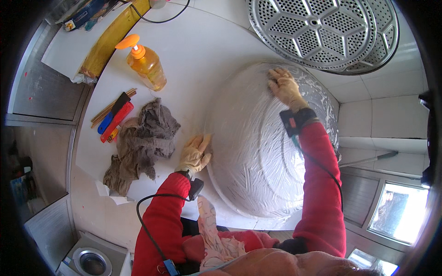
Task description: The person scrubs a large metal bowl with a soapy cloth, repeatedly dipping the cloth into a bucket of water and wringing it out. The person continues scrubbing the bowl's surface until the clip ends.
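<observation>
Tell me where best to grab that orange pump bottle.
Probably around the bottle's body, below the pump, left hand coming from the right: it seems upright, its spout points left, and the cloth lies on its near side.

The right hand (286, 89) lies on a film-covered round vessel (258, 147). The left hand (194, 155) is at its left edge, perhaps touching. A grey-brown rag (143, 141) lies nearby.

Left sleeve (159, 218) and right sleeve (322, 184): red, fuzzy fabric. Black boxed units are fitted at the left wrist (196, 188) and right wrist (289, 124), the latter marked red. Black cables run from both; a blue connector (171, 267) sits on the left cable (159, 195).
</observation>
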A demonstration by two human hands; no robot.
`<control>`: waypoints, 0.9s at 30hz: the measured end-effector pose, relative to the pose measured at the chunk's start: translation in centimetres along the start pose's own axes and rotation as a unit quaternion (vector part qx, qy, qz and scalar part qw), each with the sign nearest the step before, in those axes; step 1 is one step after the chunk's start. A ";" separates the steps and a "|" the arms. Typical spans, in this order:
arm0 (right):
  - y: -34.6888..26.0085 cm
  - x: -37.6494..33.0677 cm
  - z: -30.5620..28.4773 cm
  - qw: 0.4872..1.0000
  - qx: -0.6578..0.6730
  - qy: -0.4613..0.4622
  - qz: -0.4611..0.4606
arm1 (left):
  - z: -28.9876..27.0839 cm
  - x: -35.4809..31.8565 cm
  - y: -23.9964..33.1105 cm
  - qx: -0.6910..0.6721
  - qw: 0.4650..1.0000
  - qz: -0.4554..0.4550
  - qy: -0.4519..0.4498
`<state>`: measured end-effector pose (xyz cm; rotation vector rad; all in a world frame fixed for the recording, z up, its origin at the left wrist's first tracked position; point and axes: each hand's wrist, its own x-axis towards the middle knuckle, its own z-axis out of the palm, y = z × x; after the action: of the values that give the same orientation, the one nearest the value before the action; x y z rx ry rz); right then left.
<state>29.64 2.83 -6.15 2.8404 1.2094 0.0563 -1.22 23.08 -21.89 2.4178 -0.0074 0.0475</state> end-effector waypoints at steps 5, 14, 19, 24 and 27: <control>-6.1 -2.7 1.7 0.952 0.085 -0.162 -0.244 | -0.1 0.1 0.0 -0.010 1.000 0.017 0.009; -0.5 2.9 1.8 0.995 0.015 -0.095 -0.040 | -0.6 0.2 0.2 -0.046 0.999 0.020 0.006; -9.7 -1.8 0.1 0.910 0.105 -0.132 -0.380 | -0.4 0.3 0.0 -0.029 0.999 0.025 0.014; -3.8 4.2 0.4 0.959 0.194 -0.202 0.043 | -0.3 0.2 -0.1 -0.041 0.999 0.019 -0.013; -3.4 5.0 0.3 0.996 0.066 -0.053 0.019 | -0.2 0.1 -0.2 -0.040 0.999 0.013 -0.014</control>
<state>30.67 8.83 -6.58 2.9340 1.1800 -0.1774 -1.11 23.33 -21.82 2.3382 -0.0536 0.0246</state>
